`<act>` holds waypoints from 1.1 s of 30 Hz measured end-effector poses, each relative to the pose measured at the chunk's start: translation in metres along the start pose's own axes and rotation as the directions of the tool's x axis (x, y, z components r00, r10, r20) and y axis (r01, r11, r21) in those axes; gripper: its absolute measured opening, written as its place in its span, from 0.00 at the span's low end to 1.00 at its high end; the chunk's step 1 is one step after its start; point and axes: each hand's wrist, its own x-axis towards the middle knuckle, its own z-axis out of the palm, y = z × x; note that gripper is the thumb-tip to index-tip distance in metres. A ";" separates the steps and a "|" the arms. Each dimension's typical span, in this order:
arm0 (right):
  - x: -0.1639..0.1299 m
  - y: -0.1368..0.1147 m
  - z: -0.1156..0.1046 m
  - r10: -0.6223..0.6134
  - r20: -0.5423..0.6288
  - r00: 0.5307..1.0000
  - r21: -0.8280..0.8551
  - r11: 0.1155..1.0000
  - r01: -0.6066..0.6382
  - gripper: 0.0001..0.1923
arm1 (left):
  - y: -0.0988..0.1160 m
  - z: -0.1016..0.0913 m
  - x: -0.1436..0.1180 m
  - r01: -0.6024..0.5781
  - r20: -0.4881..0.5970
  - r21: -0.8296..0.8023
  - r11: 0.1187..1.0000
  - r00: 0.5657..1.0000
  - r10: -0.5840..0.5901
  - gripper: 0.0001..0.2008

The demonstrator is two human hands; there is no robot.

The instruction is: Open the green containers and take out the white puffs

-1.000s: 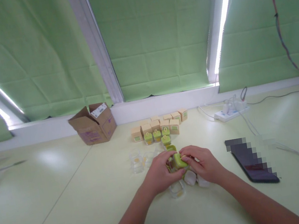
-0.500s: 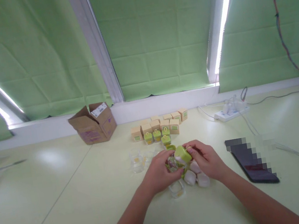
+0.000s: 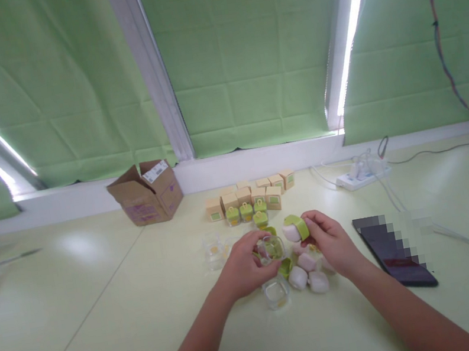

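Observation:
My left hand [image 3: 245, 266] is closed round a small clear container [image 3: 272, 248], its open mouth turned toward me. In my right hand [image 3: 330, 241] is a green lid [image 3: 300, 225] with a white block [image 3: 290, 233] on its underside, held tilted by the fingers. The two pieces are apart, with a short gap between them. Below them lie several white rounded blocks [image 3: 298, 278], a green lid [image 3: 285, 267] and another clear container [image 3: 276, 293]. Behind my left hand stand more clear containers [image 3: 214, 252], partly hidden.
Several closed green-topped containers [image 3: 246, 212] stand before a group of small cardboard boxes [image 3: 273, 198]. An open carton [image 3: 148, 196] is at the back left. A phone [image 3: 394, 253] lies on the right, and a power strip [image 3: 363, 177] with cables sits behind it.
My right hand has moved right and slightly up, taking the green lid and white block away from the clear container. The container in my left hand now shows its open mouth.

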 end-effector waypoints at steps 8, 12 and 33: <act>0.001 0.000 0.000 0.007 -0.031 0.999 -0.003 1.000 -0.007 0.17 | -0.020 -0.032 -0.001 0.106 0.044 -0.036 0.994 0.994 -0.105 0.19; 0.001 0.000 0.000 0.025 -0.042 0.999 0.002 1.000 -0.025 0.18 | -0.027 -0.051 -0.004 0.136 0.153 0.020 0.990 0.979 -0.138 0.20; 0.001 0.000 0.001 0.057 -0.053 0.997 0.015 0.998 -0.056 0.20 | -0.059 -0.069 -0.015 0.136 0.268 0.407 0.903 0.927 -0.261 0.26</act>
